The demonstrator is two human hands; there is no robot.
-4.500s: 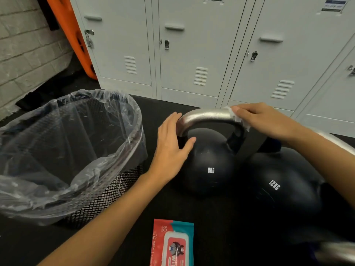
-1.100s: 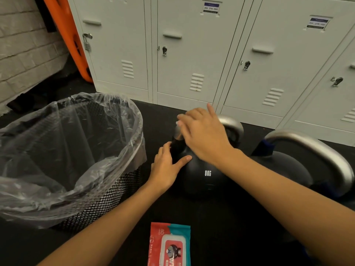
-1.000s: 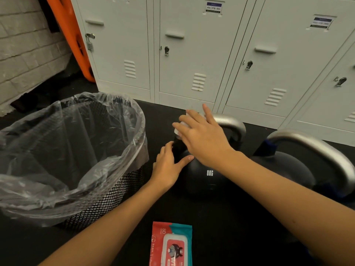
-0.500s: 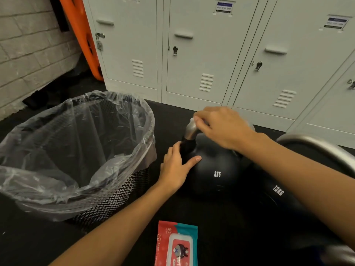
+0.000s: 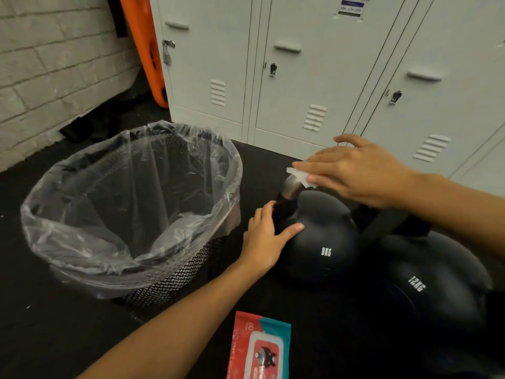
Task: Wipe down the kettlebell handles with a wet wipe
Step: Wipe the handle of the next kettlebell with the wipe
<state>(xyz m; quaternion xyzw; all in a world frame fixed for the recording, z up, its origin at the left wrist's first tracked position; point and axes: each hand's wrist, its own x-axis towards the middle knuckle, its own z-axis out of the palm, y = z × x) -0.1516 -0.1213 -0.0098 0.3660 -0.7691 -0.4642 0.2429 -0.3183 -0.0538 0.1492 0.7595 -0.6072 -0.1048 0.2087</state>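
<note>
A black 8 kg kettlebell (image 5: 322, 242) stands on the dark floor, and a short stretch of its silver handle (image 5: 291, 187) shows at the left end. My right hand (image 5: 360, 173) lies flat over the top of the handle. Its straight fingers press a white wet wipe (image 5: 302, 177) onto the metal, and the wipe's edge peeks out under the fingertips. My left hand (image 5: 263, 242) rests on the ball's left side with fingers extended and the thumb on the ball. A black 12 kg kettlebell (image 5: 426, 291) sits to the right, its handle hidden behind my right arm.
A black mesh bin (image 5: 175, 285) lined with a clear bag stands just left of the kettlebells. A red and teal wet wipe pack (image 5: 259, 348) lies on the floor near me. Grey lockers (image 5: 300, 77) line the back, with an orange board (image 5: 142, 36) and a brick wall (image 5: 54, 64) at left.
My right hand has flattened out on top of the handle's left end, and the white wipe now shows under its fingertips. The left hand has stayed on the ball.
</note>
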